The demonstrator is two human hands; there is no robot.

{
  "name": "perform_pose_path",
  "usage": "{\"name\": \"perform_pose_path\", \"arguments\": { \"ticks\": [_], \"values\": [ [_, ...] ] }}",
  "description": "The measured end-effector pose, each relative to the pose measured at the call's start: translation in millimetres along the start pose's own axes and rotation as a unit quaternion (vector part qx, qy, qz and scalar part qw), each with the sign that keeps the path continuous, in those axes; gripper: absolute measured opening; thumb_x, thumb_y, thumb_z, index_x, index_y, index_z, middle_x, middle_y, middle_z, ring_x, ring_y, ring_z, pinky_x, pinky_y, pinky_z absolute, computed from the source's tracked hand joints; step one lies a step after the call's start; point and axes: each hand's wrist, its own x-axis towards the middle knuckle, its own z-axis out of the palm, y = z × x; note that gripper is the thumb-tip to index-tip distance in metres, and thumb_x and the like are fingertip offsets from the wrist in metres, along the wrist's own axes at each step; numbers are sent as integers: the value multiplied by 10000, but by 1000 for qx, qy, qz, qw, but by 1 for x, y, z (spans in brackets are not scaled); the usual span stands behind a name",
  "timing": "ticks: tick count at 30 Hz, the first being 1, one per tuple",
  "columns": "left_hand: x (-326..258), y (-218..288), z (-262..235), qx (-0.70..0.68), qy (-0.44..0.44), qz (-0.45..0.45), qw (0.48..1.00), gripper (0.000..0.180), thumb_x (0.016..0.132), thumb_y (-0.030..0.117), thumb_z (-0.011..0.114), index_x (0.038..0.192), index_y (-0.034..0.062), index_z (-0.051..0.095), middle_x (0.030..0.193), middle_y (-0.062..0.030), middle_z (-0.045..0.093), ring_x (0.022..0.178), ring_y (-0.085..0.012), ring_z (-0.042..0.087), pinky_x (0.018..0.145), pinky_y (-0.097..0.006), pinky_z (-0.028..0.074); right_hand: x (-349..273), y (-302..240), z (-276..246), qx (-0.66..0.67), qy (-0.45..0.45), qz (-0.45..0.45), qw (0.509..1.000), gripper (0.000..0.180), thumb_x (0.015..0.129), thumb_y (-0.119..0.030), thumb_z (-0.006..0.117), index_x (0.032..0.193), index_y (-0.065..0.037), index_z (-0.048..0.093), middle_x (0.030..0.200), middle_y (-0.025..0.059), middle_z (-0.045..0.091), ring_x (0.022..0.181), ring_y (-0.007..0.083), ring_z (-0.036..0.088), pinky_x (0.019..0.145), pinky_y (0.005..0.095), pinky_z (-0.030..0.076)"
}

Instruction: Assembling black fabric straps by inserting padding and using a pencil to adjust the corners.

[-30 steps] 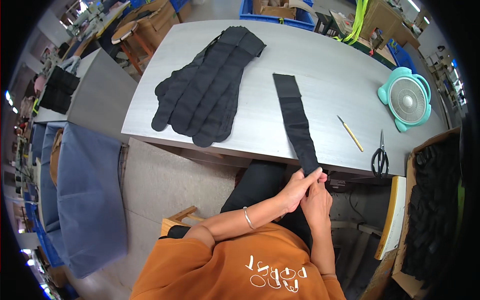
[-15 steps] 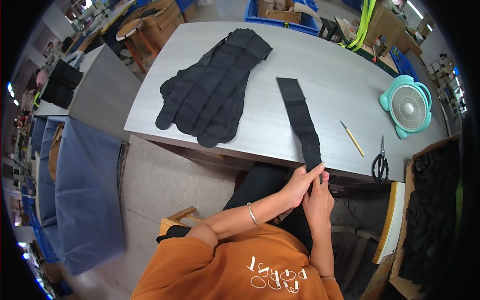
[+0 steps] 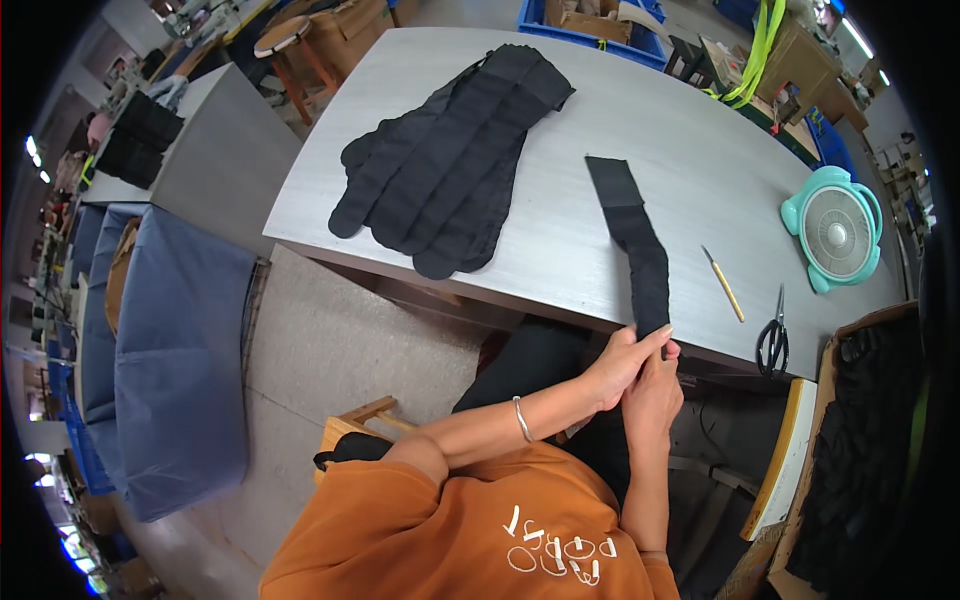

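Note:
A long black fabric strap lies over the table's front edge, its far end flat on the grey top. My left hand pinches its near end, thumb across the top. Close beside it, my right hand grips the same end; its fingers are partly hidden. On the table to the left is a fanned pile of similar black straps with rounded near ends. Right of the held strap lie a thin tool with a yellow handle and pointed metal tip and black-handled scissors.
A turquoise fan stands at the table's right end. Below it, a cardboard box is filled with black fabric pieces. To the left are a blue cloth-covered bin and a grey cabinet. A blue crate sits beyond the table.
The whole view has shifted a little, moving the table and its things rightward in the picture. Both hands still hold the strap's near end, with little change in grip.

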Motion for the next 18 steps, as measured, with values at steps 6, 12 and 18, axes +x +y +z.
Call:
{"name": "perform_pose_path", "arguments": {
  "ticks": [6, 12, 18],
  "values": [
    [9, 22, 10, -36, 1, 18, 999, 346, 995, 325, 607, 1076, -11, 599, 996, -108, 669, 898, -190, 661, 806, -357, 560, -32, -16, -29, -40, 5, -8, 999, 579, 834, -29, 635, 1384, -110, 470, 1165, 236, 566, 1010, 419, 624, 759, 478, 537],
    [3, -22, 11, -80, 10, 17, 997, 296, 980, 323, 639, 1009, 36, 578, 911, -57, 622, 832, -132, 604, 768, -308, 531, -5, 8, -13, -8, -67, 14, 998, 357, 934, -133, 563, 1281, -47, 550, 1247, 271, 582, 1054, 429, 625, 780, 480, 538],
    [0, 24, 15, -42, 7, -6, 999, 422, 984, 440, 601, 976, 18, 620, 915, -86, 663, 873, -162, 642, 774, -333, 553, -29, -12, -27, -34, 6, -13, 999, 533, 874, -71, 636, 1381, -91, 474, 1318, 270, 510, 1081, 418, 613, 783, 482, 535]
  ]
}}
